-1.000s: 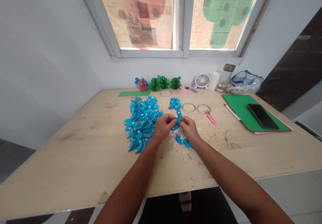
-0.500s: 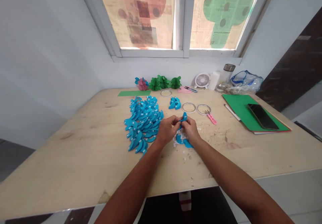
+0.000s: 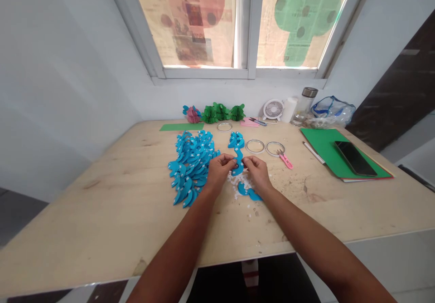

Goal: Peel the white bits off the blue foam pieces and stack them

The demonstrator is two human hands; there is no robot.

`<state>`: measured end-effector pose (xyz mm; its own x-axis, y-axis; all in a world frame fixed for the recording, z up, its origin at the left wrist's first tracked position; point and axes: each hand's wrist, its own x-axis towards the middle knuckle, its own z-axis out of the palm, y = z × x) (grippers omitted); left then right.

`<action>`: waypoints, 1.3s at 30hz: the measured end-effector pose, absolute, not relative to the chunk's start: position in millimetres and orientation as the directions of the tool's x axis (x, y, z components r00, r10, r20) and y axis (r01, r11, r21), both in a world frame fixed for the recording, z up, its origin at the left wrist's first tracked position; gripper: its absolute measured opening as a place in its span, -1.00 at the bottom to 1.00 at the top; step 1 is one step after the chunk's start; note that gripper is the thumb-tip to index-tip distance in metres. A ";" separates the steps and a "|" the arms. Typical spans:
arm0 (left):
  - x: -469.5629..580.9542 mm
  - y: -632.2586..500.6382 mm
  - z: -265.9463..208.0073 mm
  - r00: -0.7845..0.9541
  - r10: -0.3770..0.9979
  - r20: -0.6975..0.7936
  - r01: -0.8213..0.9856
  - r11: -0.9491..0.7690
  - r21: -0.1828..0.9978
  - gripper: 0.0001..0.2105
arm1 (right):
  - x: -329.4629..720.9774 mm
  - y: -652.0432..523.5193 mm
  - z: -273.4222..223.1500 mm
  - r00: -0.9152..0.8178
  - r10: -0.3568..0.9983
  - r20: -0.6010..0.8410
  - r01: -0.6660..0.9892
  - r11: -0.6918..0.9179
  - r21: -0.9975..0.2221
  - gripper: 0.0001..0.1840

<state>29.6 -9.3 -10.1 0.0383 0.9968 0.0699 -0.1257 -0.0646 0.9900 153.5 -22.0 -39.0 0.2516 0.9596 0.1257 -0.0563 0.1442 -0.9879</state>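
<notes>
A wavy blue paper piece [image 3: 238, 167] with small white patches stands out between my two hands, above the table. My left hand [image 3: 218, 170] pinches its left edge between thumb and forefinger. At its right edge, the closed fingertips of my right hand [image 3: 257, 171] meet the paper. Below the hands lie a couple of curved blue paper pieces [image 3: 254, 195], with white paper scraps [image 3: 236, 189] around them. Left of my left hand spreads a large heap of blue paper arcs [image 3: 192, 158]. Just beyond the held piece sits a small blue stack [image 3: 236, 139].
Rolls of tape [image 3: 254, 146] and pink-handled snips [image 3: 286, 159] lie beyond my right hand. A phone [image 3: 355, 158] rests on a green folder [image 3: 319, 146], beside a white pen [image 3: 313, 152]. Along the wall stand green paper ornaments [image 3: 220, 111], a small fan [image 3: 273, 109] and a bottle [image 3: 306, 105].
Both hands have shifted slightly left and a little apart. The blue piece, earlier mostly covered by the fingers, now shows its full wavy length between them.
</notes>
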 end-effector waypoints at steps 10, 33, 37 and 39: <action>30.5 -8.4 -10.2 0.001 0.989 0.148 -0.026 -0.148 0.989 -0.95 | 156.0 -18.3 -47.8 0.221 0.955 0.196 0.119 0.173 -0.978 -0.82; 25.7 -10.4 -8.6 0.146 0.988 -0.046 -0.115 0.063 0.991 -0.80 | 158.0 -22.8 -31.0 0.274 0.956 0.104 -0.110 0.139 -0.984 -0.81; 25.3 -9.7 -10.3 0.211 0.976 -0.053 -0.105 0.077 0.992 -0.81 | 155.7 -24.6 -28.3 0.173 0.981 0.091 -0.197 0.125 -0.972 -0.81; 24.8 -10.6 -9.5 0.240 0.969 -0.051 -0.094 0.075 0.993 -0.83 | 154.8 -24.9 -28.3 0.163 0.981 0.102 -0.216 0.136 -0.967 -0.82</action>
